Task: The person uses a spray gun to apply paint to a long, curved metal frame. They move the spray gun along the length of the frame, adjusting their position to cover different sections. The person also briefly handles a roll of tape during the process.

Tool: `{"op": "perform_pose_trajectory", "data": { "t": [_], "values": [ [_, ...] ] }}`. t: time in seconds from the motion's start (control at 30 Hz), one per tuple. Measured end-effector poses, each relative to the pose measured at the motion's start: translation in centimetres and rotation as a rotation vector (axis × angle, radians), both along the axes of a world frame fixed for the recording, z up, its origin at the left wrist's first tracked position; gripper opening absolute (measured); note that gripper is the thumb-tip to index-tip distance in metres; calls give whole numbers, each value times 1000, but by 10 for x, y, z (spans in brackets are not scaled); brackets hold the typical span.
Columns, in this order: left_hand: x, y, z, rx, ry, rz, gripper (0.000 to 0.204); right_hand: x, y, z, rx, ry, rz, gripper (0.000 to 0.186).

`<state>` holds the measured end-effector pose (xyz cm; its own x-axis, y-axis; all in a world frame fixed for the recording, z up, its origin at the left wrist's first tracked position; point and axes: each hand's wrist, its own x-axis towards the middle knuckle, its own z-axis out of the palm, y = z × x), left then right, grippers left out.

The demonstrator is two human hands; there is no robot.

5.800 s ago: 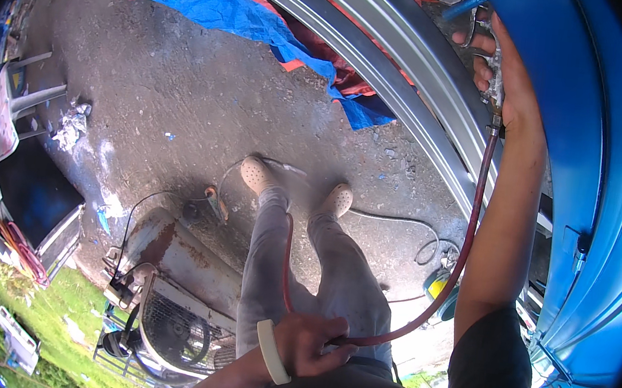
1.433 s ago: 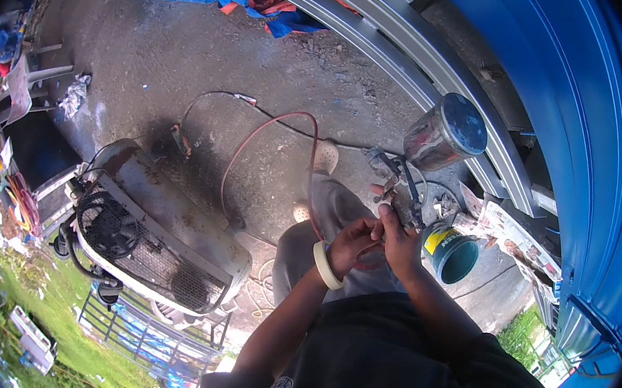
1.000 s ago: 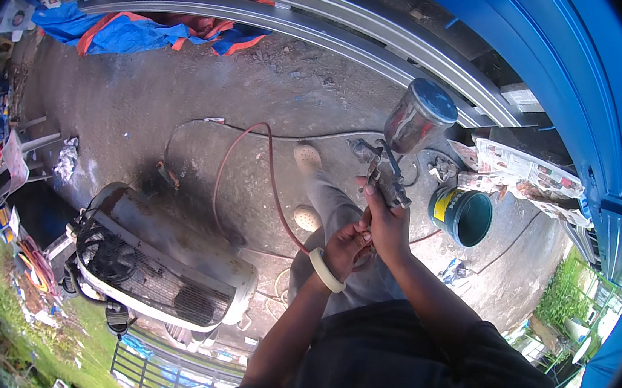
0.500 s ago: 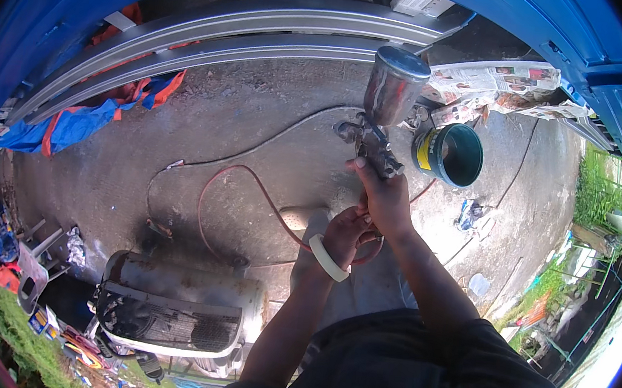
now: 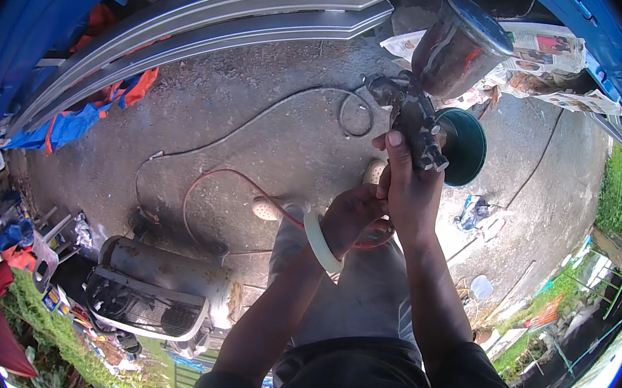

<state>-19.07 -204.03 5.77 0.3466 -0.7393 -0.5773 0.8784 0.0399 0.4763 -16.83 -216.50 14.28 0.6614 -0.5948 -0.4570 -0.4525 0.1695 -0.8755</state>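
A metal spray gun [image 5: 415, 114] with a large stained paint cup [image 5: 454, 57] on top is gripped by its handle in my right hand [image 5: 414, 201]. The thumb lies along the back of the gun. Just below and left, my left hand [image 5: 354, 214] is closed at the base of the handle, around the end of a red air hose [image 5: 233, 173]; the fingers partly hide the joint. A pale roll of tape [image 5: 321, 242] hangs round my left wrist. The hose loops beneath the hands and runs left across the floor.
A dark green bucket [image 5: 471, 152] stands behind the gun. Grey ribbed metal panels [image 5: 215, 25] lie along the far side beside newspaper sheets [image 5: 541, 61]. A rusty compressor tank [image 5: 166, 270] sits near left. A dark cable [image 5: 249, 131] crosses the concrete.
The spray gun and both hands have shifted right in view, with the gun now larger and overlapping the bucket. My view has turned, and both perforated shoes now show. The grip looks unchanged.
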Motion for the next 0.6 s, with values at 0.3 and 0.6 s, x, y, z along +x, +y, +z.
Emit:
{"op": "perform_pose_trajectory", "data": {
  "t": [0.3,0.6],
  "values": [
    [36,-89,-22,-91,-124,364,15,30,-79,-35,-111,-361,184,49],
    [-153,-42,-89,526,-536,-246,42,5,-133,-37,-167,-424,276,51]
  ]
}}
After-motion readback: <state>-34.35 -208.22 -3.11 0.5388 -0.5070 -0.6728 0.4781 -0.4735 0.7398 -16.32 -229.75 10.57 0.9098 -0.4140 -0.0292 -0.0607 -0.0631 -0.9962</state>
